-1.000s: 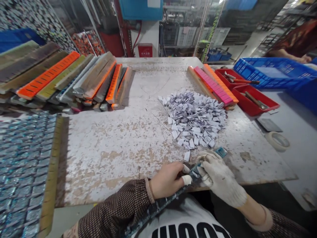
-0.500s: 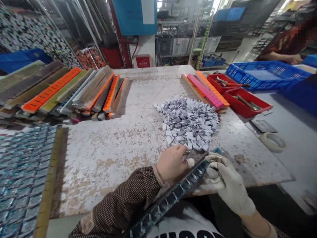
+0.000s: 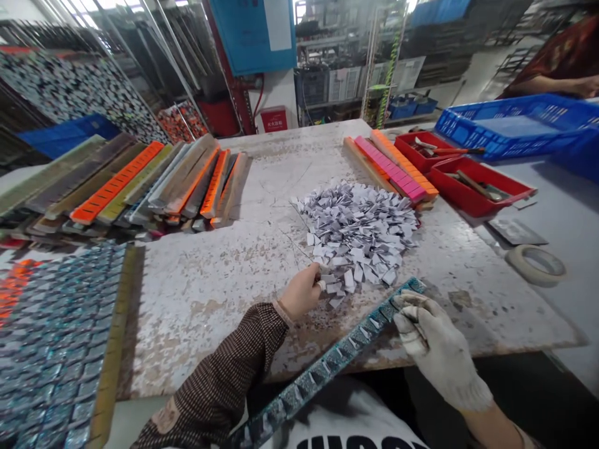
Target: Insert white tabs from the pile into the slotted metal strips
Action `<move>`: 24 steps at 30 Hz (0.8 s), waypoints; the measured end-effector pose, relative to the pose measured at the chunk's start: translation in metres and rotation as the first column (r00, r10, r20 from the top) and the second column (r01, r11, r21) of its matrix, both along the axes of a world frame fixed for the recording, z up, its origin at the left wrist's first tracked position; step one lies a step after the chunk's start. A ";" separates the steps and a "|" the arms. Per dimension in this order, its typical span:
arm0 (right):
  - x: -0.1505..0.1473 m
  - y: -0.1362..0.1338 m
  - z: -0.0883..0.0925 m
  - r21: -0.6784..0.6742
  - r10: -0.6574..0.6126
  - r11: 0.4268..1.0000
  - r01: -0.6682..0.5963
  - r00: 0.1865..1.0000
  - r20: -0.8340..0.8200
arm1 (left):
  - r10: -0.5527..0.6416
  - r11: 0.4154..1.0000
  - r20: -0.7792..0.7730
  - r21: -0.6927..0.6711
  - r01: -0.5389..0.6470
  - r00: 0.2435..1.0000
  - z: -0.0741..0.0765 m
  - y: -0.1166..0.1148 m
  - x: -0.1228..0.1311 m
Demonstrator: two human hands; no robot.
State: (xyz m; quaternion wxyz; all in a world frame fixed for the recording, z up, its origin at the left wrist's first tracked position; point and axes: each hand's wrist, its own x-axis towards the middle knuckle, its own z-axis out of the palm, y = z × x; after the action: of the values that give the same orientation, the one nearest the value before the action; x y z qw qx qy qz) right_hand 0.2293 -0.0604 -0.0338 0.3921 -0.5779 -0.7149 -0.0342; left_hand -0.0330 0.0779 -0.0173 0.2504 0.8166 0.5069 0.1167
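My bare left hand [image 3: 302, 289] reaches to the near edge of a heap of small white paper tags [image 3: 360, 231], its fingers curled and pinched on tags there. My right hand [image 3: 428, 340], in a white knit glove, grips the far end of a long blue glittery strip [image 3: 327, 365]. That strip runs diagonally from the worn table top [image 3: 210, 293] down toward my lap.
Orange, grey and olive strips [image 3: 140, 181] lie stacked at the back left. A sheet of blue glitter pieces [image 3: 51, 337] covers the near left. Pink and orange strips [image 3: 390, 165], red trays [image 3: 472, 178] with tools, a blue crate [image 3: 510, 125] and a tape roll [image 3: 536, 265] are on the right. Another person's arm [image 3: 556, 81] shows at the far right.
My left hand left the strip and moved forward to the tag heap. My right hand kept its hold while the strip swung further out along the table edge.
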 end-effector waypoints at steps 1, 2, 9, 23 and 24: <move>0.000 0.002 0.002 0.003 0.004 1.000 -0.004 1.000 0.008 | 0.027 1.000 0.014 0.009 -0.027 1.000 0.002 -0.002 -0.003; -0.001 0.004 0.004 0.004 0.009 1.000 -0.009 1.000 0.017 | 0.053 0.998 0.028 0.028 -0.054 0.998 0.004 -0.005 -0.005; -0.014 0.011 0.010 0.012 0.048 0.999 -0.049 0.998 0.029 | -0.078 0.996 0.130 0.043 0.073 0.988 0.008 -0.020 0.002; -0.033 0.024 0.033 -0.052 0.168 0.984 -0.169 0.986 -0.012 | -0.006 0.884 0.683 -0.338 0.323 0.730 0.024 -0.042 0.017; -0.037 0.024 0.037 -0.064 0.194 0.978 -0.197 0.980 -0.048 | 0.040 0.852 0.739 -0.377 0.363 0.673 0.028 -0.047 0.020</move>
State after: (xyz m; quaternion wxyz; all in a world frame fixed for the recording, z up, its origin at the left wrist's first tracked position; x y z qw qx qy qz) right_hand 0.1926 -0.0366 0.0032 0.3885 -0.5184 -0.7607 0.0409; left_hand -0.0129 0.0305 0.0109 0.6392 0.6537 0.3010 0.2712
